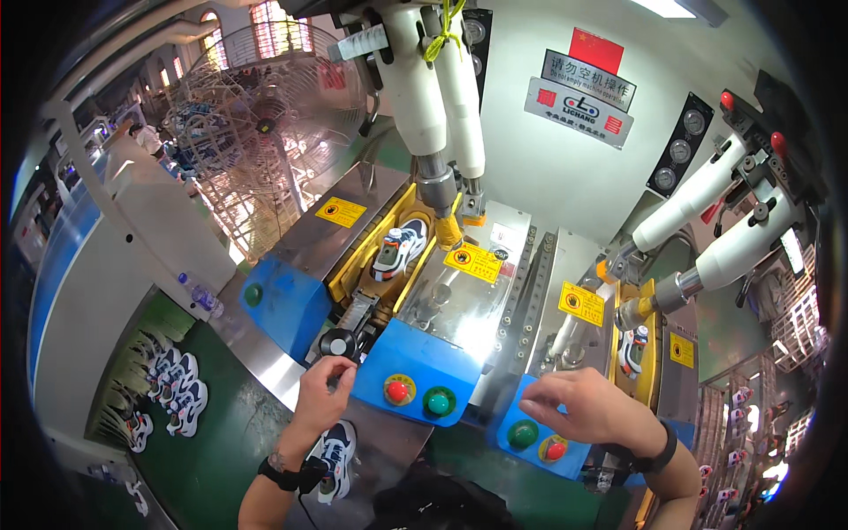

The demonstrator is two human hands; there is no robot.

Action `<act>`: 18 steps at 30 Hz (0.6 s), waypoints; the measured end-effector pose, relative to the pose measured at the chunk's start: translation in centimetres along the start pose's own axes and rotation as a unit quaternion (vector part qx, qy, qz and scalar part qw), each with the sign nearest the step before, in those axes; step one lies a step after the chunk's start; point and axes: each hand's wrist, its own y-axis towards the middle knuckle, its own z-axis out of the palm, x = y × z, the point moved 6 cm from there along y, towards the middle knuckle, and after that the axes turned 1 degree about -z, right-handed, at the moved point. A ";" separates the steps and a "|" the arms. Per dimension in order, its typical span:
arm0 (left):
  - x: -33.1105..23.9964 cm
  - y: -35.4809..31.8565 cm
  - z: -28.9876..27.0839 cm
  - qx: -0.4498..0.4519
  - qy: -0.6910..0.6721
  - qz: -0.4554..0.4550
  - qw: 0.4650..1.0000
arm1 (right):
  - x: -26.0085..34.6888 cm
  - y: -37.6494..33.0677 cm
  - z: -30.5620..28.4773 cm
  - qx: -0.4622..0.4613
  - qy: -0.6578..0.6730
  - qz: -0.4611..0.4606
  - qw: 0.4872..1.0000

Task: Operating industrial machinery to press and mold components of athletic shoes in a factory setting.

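Note:
My left hand, fingers loosely curled and nothing visible in them, hovers beside a black round knob at the front of the left press bay. A sneaker, white, navy and orange, sits in that bay between yellow side pads, below a white press cylinder. My right hand is bent, thumb apart from the fingers, over the right blue panel with its green button and red button. Another sneaker sits in the right bay. A third sneaker lies beside my left forearm.
The middle blue panel carries a red button and a green button. Several sneakers stand at lower left near green bristles. A plastic bottle lies on the ledge. A large caged fan stands behind; shoe racks are at right.

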 end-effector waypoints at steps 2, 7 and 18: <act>-1.0 -0.2 0.9 -0.010 -0.005 -0.001 1.000 | 0.0 -1.7 -0.4 0.011 0.006 0.005 1.000; -2.2 1.9 1.1 -0.014 0.025 0.000 1.000 | -1.3 -3.9 -1.2 0.013 0.059 0.051 0.997; -6.8 26.0 -4.1 -0.156 -0.008 0.184 0.970 | -2.1 8.2 -8.2 -0.099 -0.007 0.053 0.994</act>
